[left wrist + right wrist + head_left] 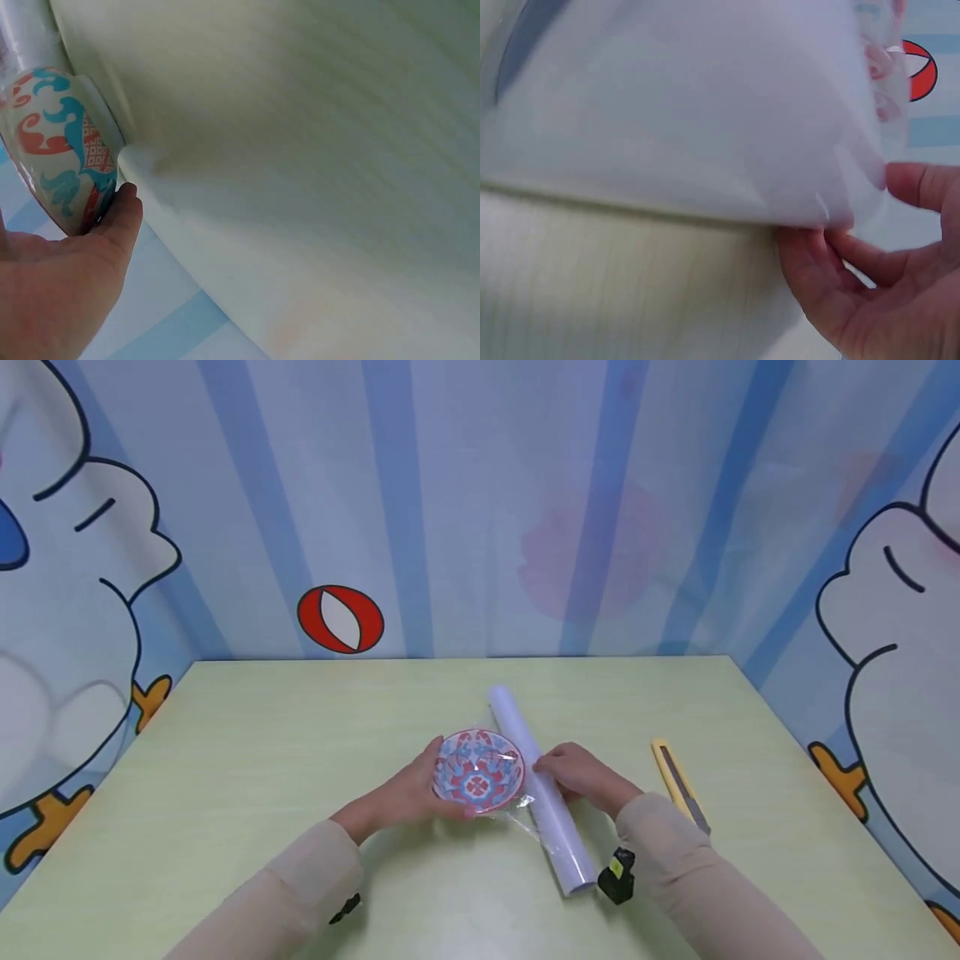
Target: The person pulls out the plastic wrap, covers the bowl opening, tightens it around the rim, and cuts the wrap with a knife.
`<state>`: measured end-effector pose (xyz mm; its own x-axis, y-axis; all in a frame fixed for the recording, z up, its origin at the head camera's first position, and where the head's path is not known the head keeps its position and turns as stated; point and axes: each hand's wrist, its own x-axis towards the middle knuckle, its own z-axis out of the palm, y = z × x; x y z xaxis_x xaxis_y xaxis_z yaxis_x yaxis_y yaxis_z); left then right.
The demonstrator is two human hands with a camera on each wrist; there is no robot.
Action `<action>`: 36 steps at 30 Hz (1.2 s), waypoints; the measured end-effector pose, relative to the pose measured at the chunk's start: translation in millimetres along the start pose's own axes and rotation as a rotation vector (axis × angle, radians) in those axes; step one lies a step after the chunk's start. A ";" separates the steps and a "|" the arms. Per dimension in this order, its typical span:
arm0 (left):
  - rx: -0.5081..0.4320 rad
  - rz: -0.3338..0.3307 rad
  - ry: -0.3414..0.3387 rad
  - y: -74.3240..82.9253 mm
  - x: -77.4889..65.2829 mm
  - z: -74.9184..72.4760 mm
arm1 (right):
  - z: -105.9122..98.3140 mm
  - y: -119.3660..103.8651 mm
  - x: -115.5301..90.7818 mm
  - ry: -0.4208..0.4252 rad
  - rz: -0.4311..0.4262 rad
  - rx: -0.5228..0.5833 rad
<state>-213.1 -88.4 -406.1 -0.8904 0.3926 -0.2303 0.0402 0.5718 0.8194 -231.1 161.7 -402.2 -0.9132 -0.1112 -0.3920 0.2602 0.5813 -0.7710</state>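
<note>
A small bowl (480,768) patterned in red, blue and white tilts so that its inside faces the head camera. My left hand (401,795) grips it by its left side, thumb and fingers at the rim; the patterned outside of the bowl (64,150) shows in the left wrist view. Beside it, slanting across the table, lies a long whitish roll of plastic film (558,831). Clear film (521,818) stretches between the bowl and the roll. My right hand (588,774) holds the roll (682,112) near its middle, with fingertips tucked under it.
To the right on the pale green table (300,710) lies a yellow utility knife (678,785), close to my right sleeve. A striped blue backdrop (465,510) with cartoon figures stands behind the table and along its sides.
</note>
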 end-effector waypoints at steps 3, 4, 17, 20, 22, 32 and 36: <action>0.031 -0.017 -0.006 -1.8 -0.6 -3.8 | 0.5 -0.9 -3.9 0.059 0.024 -0.009; 0.040 -0.024 -0.010 -2.6 -0.8 -5.4 | 1.1 -1.6 -5.1 0.077 0.025 -0.011; 0.078 -0.064 -0.130 -6.3 4.7 -25.5 | 1.6 2.4 -13.0 0.079 -0.038 -0.112; 0.059 -0.098 -0.138 -8.7 4.2 -27.4 | -0.9 6.9 -9.4 0.003 -0.020 -0.105; 0.048 -0.116 -0.141 -9.5 3.6 -26.6 | -1.3 9.6 -5.7 -0.027 -0.001 -0.075; 0.029 -0.088 -0.131 -7.2 5.5 -20.8 | 10.3 -1.0 -5.3 0.031 0.001 0.206; 0.028 -0.062 -0.125 -6.1 5.9 -21.0 | 9.0 -6.3 -5.9 0.117 0.067 0.222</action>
<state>-228.1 -104.7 -401.5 -0.8283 0.4417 -0.3447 0.0016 0.6170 0.7870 -224.6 151.4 -399.6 -0.9181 0.0230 -0.3957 0.3724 0.3914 -0.8415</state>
